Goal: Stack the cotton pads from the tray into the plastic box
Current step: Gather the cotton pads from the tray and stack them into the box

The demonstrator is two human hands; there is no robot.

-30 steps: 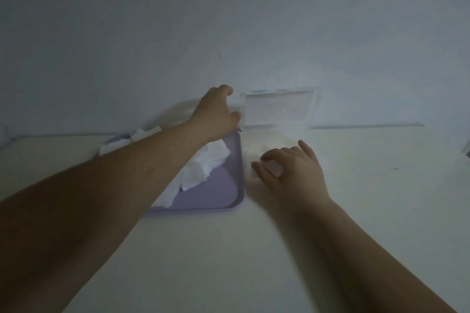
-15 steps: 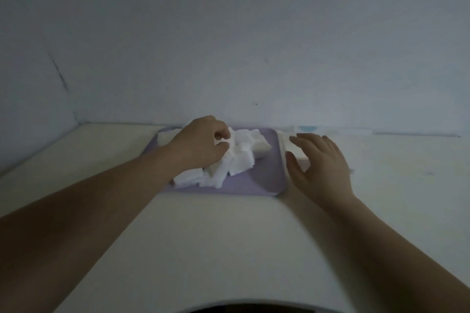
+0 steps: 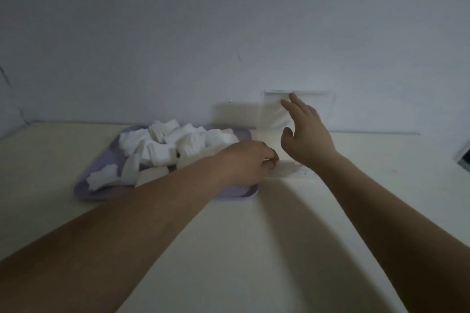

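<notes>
The left grip [image 3: 248, 164] curls at the plastic box [image 3: 287, 173] beside the tray [image 3: 84, 185]; whether it holds anything cannot be told. The right grip [image 3: 306, 134], fingers straight, is at the raised lid [image 3: 273, 112].

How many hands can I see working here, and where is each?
2. The left hand is over the tray's right edge, fingers curled, beside the box. The right hand, fingers straight, is at the raised lid. Neither is hidden.
</notes>
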